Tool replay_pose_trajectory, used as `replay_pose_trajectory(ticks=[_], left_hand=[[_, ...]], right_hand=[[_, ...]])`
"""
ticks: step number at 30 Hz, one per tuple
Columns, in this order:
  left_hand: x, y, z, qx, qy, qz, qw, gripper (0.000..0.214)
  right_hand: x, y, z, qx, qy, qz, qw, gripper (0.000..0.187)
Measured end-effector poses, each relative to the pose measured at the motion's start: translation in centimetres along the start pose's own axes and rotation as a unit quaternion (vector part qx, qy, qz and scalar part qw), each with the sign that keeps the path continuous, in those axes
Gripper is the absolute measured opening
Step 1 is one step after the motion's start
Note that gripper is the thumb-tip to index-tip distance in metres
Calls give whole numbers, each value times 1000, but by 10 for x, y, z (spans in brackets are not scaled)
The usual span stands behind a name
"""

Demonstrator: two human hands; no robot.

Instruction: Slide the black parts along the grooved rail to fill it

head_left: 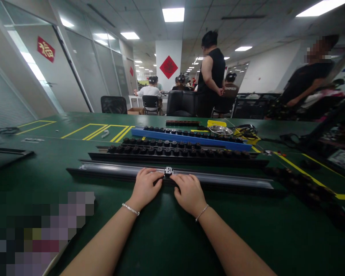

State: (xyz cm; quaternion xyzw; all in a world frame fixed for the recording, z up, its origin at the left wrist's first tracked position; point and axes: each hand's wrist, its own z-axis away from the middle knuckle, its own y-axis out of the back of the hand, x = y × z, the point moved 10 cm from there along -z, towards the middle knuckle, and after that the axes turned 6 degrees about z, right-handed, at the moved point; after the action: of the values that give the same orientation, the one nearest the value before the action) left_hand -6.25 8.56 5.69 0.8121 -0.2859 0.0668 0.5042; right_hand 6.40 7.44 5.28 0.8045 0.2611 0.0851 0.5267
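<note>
A long dark rail with a shiny grey channel (112,171) lies crosswise on the green table. At its middle sits a small black block with a silver metal top (168,171). My left hand (146,188) grips the block's left side, its thumb and forefinger meeting it and the other fingers resting over the rail. From the right, my right hand (189,193) holds the same block with curled fingers. The block's lower part is hidden in the channel and behind my fingertips.
Behind lie a black rail filled with several round black parts (172,152) and a blue rail (195,140). A metal dish (220,130), a yellow tray (216,123) and cables are farther back. Dark parts (304,186) lie right. People stand and sit beyond the table.
</note>
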Motion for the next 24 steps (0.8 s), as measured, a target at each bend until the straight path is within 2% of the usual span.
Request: replay_pose_trajectory(ticks=[15,24], left_hand=[[2,-3,1,-10,-4,-10,1000,35],[1,-9,3,-21,-17,-49,998,35]], right_hand=[[4,2,3,8,3,2,1000,33],[9,5,5,17,-8,4,1000,31]])
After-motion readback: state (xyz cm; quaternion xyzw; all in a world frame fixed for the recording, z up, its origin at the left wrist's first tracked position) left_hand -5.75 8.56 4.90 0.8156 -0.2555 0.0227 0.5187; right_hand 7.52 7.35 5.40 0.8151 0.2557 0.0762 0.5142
